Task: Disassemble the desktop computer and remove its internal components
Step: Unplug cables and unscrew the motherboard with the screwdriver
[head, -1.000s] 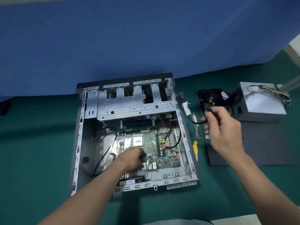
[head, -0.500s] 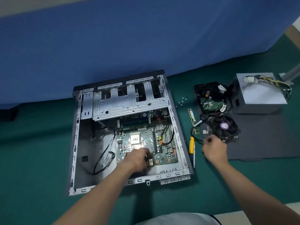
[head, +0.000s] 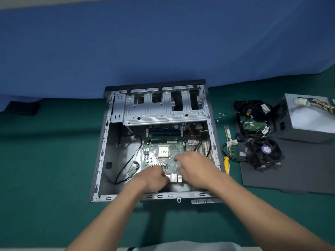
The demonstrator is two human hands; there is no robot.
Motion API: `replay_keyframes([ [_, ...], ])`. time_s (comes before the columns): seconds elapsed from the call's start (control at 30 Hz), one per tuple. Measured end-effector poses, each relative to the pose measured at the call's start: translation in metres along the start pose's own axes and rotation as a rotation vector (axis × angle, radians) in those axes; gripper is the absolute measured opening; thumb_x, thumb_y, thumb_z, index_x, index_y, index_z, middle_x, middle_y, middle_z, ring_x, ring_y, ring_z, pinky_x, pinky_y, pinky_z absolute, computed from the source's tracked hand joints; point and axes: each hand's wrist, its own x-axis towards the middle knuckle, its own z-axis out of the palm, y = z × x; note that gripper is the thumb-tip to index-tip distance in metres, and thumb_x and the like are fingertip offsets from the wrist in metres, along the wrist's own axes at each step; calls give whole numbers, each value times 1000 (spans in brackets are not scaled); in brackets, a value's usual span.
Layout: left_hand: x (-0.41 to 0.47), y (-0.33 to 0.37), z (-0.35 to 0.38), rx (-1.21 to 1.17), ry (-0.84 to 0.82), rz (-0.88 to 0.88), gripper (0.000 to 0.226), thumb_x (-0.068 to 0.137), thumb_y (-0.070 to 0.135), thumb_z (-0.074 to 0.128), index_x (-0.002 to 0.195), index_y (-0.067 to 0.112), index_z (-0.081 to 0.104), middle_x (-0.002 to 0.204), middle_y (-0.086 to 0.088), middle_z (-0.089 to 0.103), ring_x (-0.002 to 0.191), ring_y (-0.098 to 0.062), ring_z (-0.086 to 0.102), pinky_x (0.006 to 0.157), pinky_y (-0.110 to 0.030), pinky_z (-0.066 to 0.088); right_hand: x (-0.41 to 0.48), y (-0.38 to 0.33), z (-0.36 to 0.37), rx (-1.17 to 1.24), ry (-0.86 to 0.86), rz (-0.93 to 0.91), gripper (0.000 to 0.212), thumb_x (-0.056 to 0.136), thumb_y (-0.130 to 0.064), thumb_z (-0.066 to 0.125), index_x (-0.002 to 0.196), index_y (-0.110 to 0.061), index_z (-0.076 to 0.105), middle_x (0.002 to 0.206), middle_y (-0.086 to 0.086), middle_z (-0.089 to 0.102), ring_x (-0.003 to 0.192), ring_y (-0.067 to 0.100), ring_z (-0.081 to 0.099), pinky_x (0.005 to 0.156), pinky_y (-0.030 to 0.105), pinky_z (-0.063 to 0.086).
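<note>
Head view shows both hands inside the open case (head: 101, 160), which lies on its side on the green table (head: 45, 160) near the blue backdrop (head: 163, 42). The left hand (head: 154, 178) rests at the near edge of the motherboard (head: 174, 153), fingers curled by the silver port blocks (head: 173, 177); if it grips the board or only presses on it, I cannot tell. The right hand (head: 197, 169) is over the right part of the board with fingers half spread and seems to hold nothing, but it is blurred. The bare CPU (head: 164, 151) sits just beside both hands, so a slipping finger could touch or scratch it. Black cables (head: 130, 158) lie in the left bay of the case and more cross the board at its right side; if the board is lifted while a cable is plugged or a screw remains, it may bend or a connector may tear. The sheet-metal walls look sharp, and the drive cage (head: 163, 109) covers the far edge of the board, so I judge the board must tilt up at the near side and slide toward the person. Free room is on the table left of the case; the right side is crowded with a fan (head: 264, 151), a hard drive (head: 252, 122), a power supply (head: 304, 122), a RAM stick (head: 228, 136), a yellow screwdriver (head: 227, 163) and loose screws (head: 219, 115).
</note>
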Motion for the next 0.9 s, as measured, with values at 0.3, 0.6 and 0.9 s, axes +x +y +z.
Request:
replay_keyframes([
  [0.3,-26,-22,12,93,89,70,42,98,36,28,65,19,46,86,-1,49,87,-23,46,73,-36,33,49,-23,54,-397,-374,-136,24,87,-5,61,111,-5,60,105,13,58,96,28,60,83,42,55],
  [0.6,-37,-30,40,206,651,189,65,91,61,9,69,19,55,69,-3,65,67,-24,60,68,-35,44,30,-30,21,-297,-180,-190,16,86,-12,60,101,-10,58,100,5,50,98,25,54,80,34,49],
  [0.9,-42,-27,53,408,807,164,62,98,55,13,84,22,63,75,-3,70,72,-28,66,61,-34,40,35,-45,-27,-45,-47,-162,26,97,-24,53,120,-12,55,118,5,53,112,23,45,99,40,38],
])
